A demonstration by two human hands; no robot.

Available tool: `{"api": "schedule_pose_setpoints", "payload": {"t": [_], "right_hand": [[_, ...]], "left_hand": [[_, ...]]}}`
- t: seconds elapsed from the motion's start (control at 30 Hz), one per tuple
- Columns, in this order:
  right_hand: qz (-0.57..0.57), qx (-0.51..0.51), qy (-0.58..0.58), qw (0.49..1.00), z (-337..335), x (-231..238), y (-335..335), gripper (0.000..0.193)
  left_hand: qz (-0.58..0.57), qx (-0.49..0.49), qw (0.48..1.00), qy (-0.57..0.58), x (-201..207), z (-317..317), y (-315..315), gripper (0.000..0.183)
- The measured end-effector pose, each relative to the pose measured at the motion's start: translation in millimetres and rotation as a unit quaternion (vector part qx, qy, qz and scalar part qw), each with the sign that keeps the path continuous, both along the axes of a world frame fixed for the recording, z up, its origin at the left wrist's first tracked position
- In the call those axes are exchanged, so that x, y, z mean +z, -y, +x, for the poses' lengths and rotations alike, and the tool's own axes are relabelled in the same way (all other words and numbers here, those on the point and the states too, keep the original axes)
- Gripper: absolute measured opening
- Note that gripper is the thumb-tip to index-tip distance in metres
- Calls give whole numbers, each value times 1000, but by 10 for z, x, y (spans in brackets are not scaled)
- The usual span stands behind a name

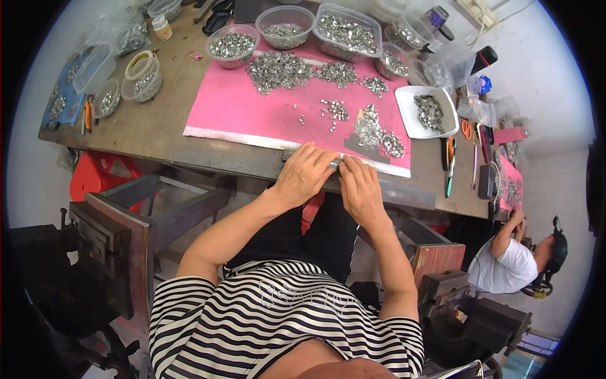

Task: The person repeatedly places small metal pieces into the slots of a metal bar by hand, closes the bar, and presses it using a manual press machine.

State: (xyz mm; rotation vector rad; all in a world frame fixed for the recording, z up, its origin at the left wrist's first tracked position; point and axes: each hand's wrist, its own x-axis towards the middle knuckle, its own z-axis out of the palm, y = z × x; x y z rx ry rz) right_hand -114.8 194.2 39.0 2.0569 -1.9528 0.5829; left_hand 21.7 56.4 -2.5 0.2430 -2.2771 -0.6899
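Note:
At the table's front edge my left hand [306, 174] and my right hand [362, 189] meet, fingers bent and pinching a small silvery metal piece [334, 163] between them. Its exact kind is too small to make out. Just beyond my hands lies a pink mat [252, 117] with a white front border. On its right part are a heap of thin metal pieces [367, 126], a pile of small shiny parts [392, 144] and a looser cluster [338, 110]. A broad heap of metal parts [278, 71] spreads farther back.
Plastic tubs of metal parts, such as a round one [233, 47] and a rectangular one [348, 33], line the back. A white tray [409, 117] stands right, near orange-handled pliers [449, 155]. A red stool [95, 177] is lower left. Another person [511, 259] works at far right.

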Motion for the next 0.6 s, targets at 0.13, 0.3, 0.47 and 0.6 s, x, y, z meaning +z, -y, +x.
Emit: {"api": "schedule_pose_setpoints", "payload": {"t": [0.13,0.3,0.47,0.6], "right_hand": [[-14,-8,185,983,-139,-12,-89,39],[-89,-112,260,955,-445,-130,-70,31],[-106,-155,91,978,-463,-374,16,28],[-112,-139,134,975,-482,-375,1,27]], "left_hand": [[25,-9,1000,8,107,-42,42,29],[-45,-43,998,-2,199,-472,303,13],[-75,-82,989,93,114,-884,432,11],[-116,-62,988,81,49,-1003,440,9]]}}
